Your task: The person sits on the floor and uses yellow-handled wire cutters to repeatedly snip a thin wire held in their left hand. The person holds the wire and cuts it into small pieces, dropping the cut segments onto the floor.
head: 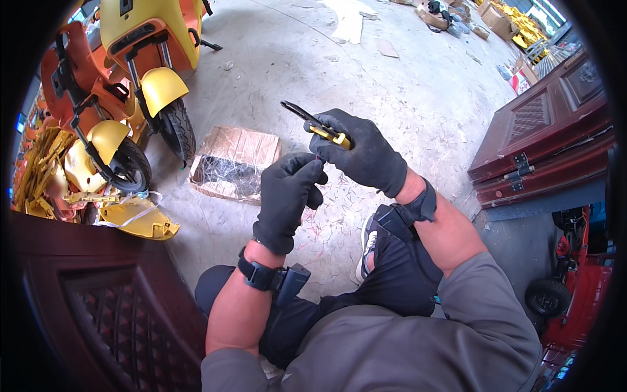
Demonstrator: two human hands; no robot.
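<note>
My right hand (360, 152), in a black glove, holds a hand tool with yellow-and-black handles (325, 131), possibly pliers or wire strippers; its jaws are not clear to see. Close by on the left, my left hand (289, 191), also gloved in black, has thumb and forefinger pinched together near the right fingertips. A thin reddish strand, perhaps a wire, shows between the two hands, mostly hidden by the gloves. Below them, small red and dark wire scraps (318, 223) lie scattered on the concrete floor.
An open cardboard box (240, 142) with clear plastic and dark contents lies ahead. Yellow scooters (164, 90) and a pile of yellow panels (137, 215) are at left. Dark red doors (534, 122) (44, 250) flank me. A red vehicle (583, 289) stands at lower right.
</note>
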